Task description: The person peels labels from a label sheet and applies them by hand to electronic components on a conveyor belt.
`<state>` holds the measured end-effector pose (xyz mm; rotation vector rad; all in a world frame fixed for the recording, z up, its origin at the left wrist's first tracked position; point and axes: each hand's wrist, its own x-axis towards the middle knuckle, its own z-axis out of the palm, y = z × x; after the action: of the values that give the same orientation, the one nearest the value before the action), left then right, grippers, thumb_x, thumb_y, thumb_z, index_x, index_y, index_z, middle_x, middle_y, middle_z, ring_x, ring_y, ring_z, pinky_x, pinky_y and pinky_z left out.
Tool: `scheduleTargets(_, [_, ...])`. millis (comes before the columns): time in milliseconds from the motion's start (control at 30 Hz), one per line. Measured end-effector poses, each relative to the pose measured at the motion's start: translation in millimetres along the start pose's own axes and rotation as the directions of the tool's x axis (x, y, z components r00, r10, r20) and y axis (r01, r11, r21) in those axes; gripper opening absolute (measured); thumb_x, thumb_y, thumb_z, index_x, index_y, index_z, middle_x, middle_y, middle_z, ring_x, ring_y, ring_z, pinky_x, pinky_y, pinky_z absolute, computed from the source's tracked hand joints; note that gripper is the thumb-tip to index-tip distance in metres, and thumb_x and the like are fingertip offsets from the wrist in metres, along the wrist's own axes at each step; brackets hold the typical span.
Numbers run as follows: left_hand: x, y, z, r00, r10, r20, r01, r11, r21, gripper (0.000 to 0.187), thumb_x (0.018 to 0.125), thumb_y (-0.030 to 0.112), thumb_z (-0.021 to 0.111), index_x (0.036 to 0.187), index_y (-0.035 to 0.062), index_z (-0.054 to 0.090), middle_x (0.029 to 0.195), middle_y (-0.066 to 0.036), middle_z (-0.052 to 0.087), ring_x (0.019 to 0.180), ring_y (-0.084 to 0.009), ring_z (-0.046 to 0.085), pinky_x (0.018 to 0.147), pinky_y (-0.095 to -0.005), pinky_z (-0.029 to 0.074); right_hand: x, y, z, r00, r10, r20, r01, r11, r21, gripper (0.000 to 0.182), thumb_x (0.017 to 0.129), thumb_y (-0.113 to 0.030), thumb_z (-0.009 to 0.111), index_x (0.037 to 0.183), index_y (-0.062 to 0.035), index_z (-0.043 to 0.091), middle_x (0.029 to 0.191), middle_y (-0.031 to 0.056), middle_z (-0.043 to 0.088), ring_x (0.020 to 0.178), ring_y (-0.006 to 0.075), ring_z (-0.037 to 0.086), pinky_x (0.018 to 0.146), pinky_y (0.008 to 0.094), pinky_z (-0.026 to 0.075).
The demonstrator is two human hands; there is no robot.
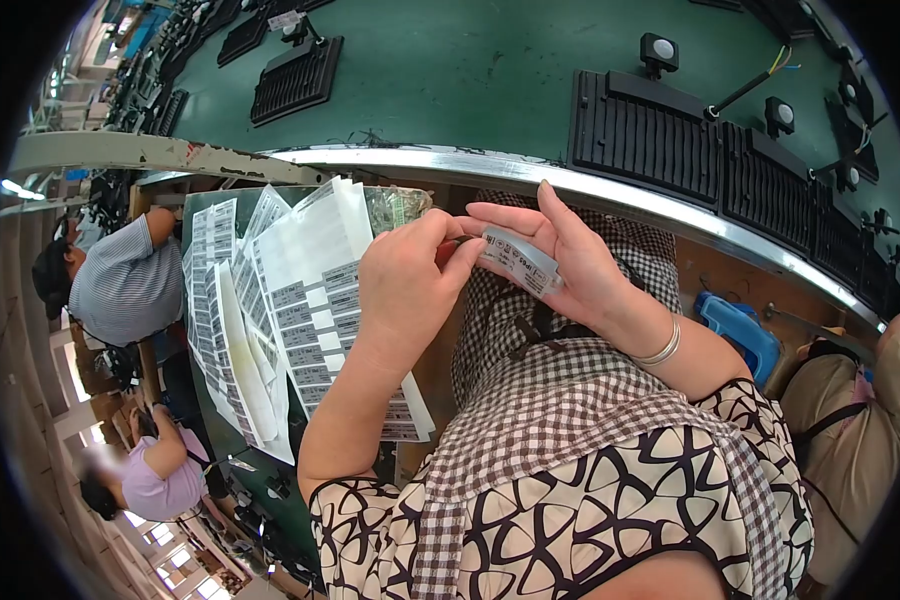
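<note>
A small silver-grey printed label [521, 264] marked "IP65" lies across the palm side of my right hand [592, 262]. That hand is turned palm up, thumb raised and fingers stretched out flat. My left hand [410, 275] pinches the label's left end between thumb and forefinger; a small dark bit shows at this pinch, too small to name. Left of my left hand, sheets of printed labels [315, 225] are spread in an overlapping pile, some with labels peeled off. My left forearm passes over part of these sheets.
Beyond a metal-edged green bench [450, 70] lie black finned floodlights [645, 130] with sensors and loose wires. Another floodlight [295, 80] lies farther left. A curved beige bar [140, 150] crosses at left. Co-workers sit left and right. A blue plastic object [735, 335] is near my right arm.
</note>
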<state>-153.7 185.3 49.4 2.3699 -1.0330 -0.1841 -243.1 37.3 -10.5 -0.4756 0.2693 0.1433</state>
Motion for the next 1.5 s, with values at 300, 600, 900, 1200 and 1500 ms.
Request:
scheduleTargets(300, [0.8,-1.7,1.1,1.000,-0.016,0.025,0.016,1.000,0.002,0.016,0.083,0.018,0.074,0.086,0.0053,0.065,0.072,-0.007,0.066,0.061,-0.0196,0.062,0.058,-0.0307,0.047,0.3,2.0,0.3,1.000,0.005,0.000,-0.005,1.000,0.018,0.069,0.105,-0.050,0.020,0.136,0.0043,0.050,0.132,0.0175,0.056,0.124,0.0238,0.053,0.107,0.0380,0.044])
scheduleTargets(600, [0.1,-1.3,4.2,1.000,0.003,0.004,-0.003,1.000,0.024,0.017,0.082,0.021,0.072,0.081,0.0075,0.062,0.070,-0.004,0.064,0.063,-0.0234,0.061,0.062,-0.0367,0.045,-2.1,2.4,2.2,1.000,-0.002,-0.001,0.002,1.000,0.017,0.068,0.106,-0.049,0.021,0.136,0.0048,0.049,0.133,0.0174,0.055,0.124,0.0233,0.053,0.108,0.0369,0.043])
scheduleTargets(900, [-2.9,0.4,8.1,1.000,0.014,-0.018,-0.013,0.996,0.093,0.017,0.083,0.021,0.071,0.080,0.0082,0.061,0.071,-0.003,0.063,0.065,-0.0237,0.061,0.064,-0.0366,0.044,-5.2,3.1,5.0,1.000,-0.022,0.012,0.022,1.000,0.017,0.067,0.106,-0.047,0.023,0.136,0.0075,0.046,0.134,0.0189,0.054,0.125,0.0237,0.052,0.109,0.0370,0.042])
scheduleTargets(1200, [-4.1,-18.1,14.0,0.994,-0.107,-0.036,0.095,0.962,-0.254,0.008,0.088,0.012,0.068,0.089,0.0049,0.064,0.071,-0.001,0.062,0.062,-0.0119,0.058,0.058,-0.0258,0.043,-8.6,-12.3,-2.7,1.000,0.001,0.006,-0.002,0.999,0.039,0.068,0.105,-0.048,0.026,0.145,0.0073,0.033,0.141,0.0264,0.044,0.132,0.0320,0.045,0.113,0.0417,0.037])
scheduleTargets(1500, [31.5,-23.0,7.5,0.969,-0.246,0.017,0.189,0.696,-0.693,0.008,0.095,0.009,0.062,0.093,0.0004,0.063,0.074,-0.001,0.060,0.060,-0.0058,0.053,0.055,-0.0192,0.042,-60.2,-84.8,-74.5,0.579,-0.814,-0.051,0.437,0.363,-0.823,0.029,0.101,-0.016,0.052,0.123,0.0003,0.063,0.117,0.0113,0.066,0.109,0.0184,0.062,0.098,0.0313,0.047])
